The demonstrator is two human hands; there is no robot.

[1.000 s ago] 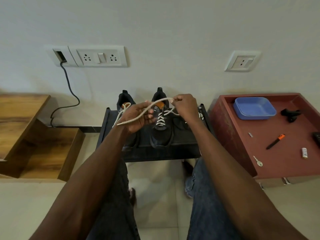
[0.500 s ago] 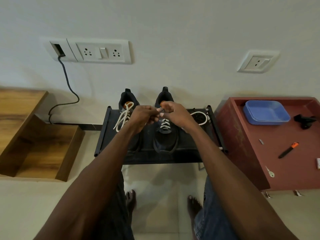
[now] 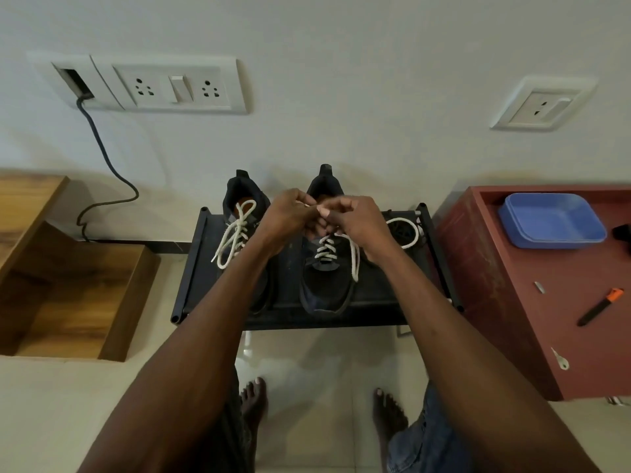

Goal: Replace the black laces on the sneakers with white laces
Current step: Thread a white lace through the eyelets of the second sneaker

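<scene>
Hands are meeting over the right-hand sneaker (image 3: 324, 268), and I am seeing both of them working its white lace (image 3: 355, 257) near the top eyelets. My left hand (image 3: 290, 220) is curling its fingers and pinching a short bit of the lace between thumb and forefinger; my right hand (image 3: 355, 220) is doing the same just beside it, its fingers bent round the lace, with the two hands touching at the fingertips. From under the right hand a length of the lace is hanging down the side of the shoe, and lower on the tongue the white lace is crossing between the eyelets. The left-hand sneaker (image 3: 244, 213) is sitting just beside it with its own white lace (image 3: 234, 237) threaded and its loose ends trailing over the side. Both sneakers are standing on a black shoe rack (image 3: 191, 268) against the wall, heels toward the wall. A white loop of lace (image 3: 408, 233) is lying on the rack behind my right wrist. To the right, a red cabinet (image 3: 495, 302) is carrying a blue tray (image 3: 549, 220) and an orange-tipped tool (image 3: 601, 305). A wooden step unit (image 3: 68, 285) is sitting to the left.
</scene>
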